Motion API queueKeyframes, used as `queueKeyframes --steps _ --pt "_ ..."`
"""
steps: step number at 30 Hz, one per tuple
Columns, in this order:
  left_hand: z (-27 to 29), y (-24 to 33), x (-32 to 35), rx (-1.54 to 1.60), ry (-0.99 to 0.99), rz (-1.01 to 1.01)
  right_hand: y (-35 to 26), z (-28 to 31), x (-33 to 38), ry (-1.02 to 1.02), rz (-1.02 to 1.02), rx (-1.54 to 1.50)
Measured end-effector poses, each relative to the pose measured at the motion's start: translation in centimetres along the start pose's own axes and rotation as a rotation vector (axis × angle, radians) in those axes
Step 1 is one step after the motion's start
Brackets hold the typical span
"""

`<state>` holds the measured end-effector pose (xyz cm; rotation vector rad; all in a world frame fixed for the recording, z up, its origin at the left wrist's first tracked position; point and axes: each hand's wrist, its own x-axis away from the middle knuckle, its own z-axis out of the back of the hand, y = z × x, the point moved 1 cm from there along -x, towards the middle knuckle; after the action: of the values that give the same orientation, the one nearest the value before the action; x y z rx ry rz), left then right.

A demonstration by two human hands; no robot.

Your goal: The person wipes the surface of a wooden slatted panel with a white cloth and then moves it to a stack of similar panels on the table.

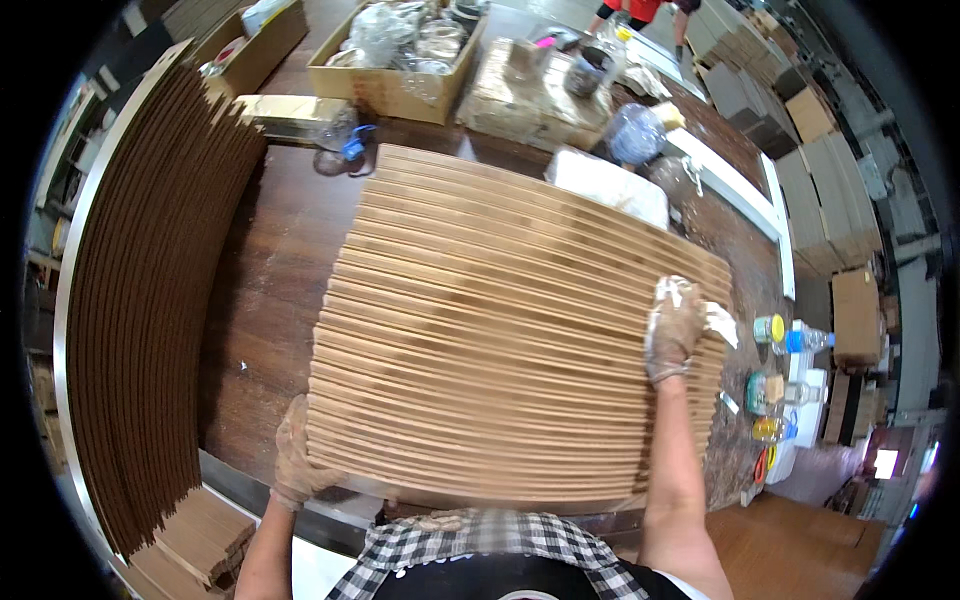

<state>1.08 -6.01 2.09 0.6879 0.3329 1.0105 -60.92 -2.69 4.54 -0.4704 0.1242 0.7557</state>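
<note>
A large grooved wooden panel (pixel 520 330), light brown with parallel ridges, lies across the table before me. My left hand (pixel 297 460), in a tan glove, grips its near left corner, with the fingers along the left edge. Toward the panel's right end, my right hand (pixel 678 335), gloved as well, presses a crumpled white cloth (pixel 718 322) against the ridged face. Part of the cloth is hidden beneath the palm and fingers.
A tall stack of ridged brown panels (pixel 150 290) stands at the left. Along the back are a cardboard box (pixel 390 95) of plastic-wrapped items, a wrapped package (pixel 530 100) and a white block (pixel 610 188). Bottles and jars (pixel 768 390) line the right side. Another person (pixel 640 12) stands far off.
</note>
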Motion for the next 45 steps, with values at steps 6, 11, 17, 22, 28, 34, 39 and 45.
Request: queueKeyframes --steps 6,11,17,22,28,34,39,45 --pt "-0.4 0.7 0.1 -0.05 0.01 -0.029 -25.4 -6.3 8.5 -0.113 0.882 -0.123" --pt "1.0 3.3 -2.5 0.102 -0.069 0.096 -38.5 -7.2 7.7 -0.761 0.675 -1.113" --pt "-1.6 -1.7 1.7 -0.114 0.062 0.006 -24.6 -4.2 -0.1 -0.33 0.933 -0.333" --pt "-1.5 -5.6 3.5 -0.25 0.058 -0.146 -5.7 -1.7 -6.3 -0.055 0.729 0.01" --pt "-1.0 -2.4 1.8 -0.216 0.074 -0.078 14.3 4.5 -12.9 0.179 -0.139 -0.168" --pt "1.6 5.0 -3.8 -0.016 0.105 -0.149 1.2 -4.6 -8.5 0.162 0.451 0.355" --pt "1.8 5.4 -4.5 0.177 0.074 -0.076 -20.1 -8.6 -2.2 -0.03 0.747 0.051" --pt "2.2 5.9 -6.0 0.191 0.081 -0.133 -40.3 -15.5 0.1 0.023 1.03 -0.166"
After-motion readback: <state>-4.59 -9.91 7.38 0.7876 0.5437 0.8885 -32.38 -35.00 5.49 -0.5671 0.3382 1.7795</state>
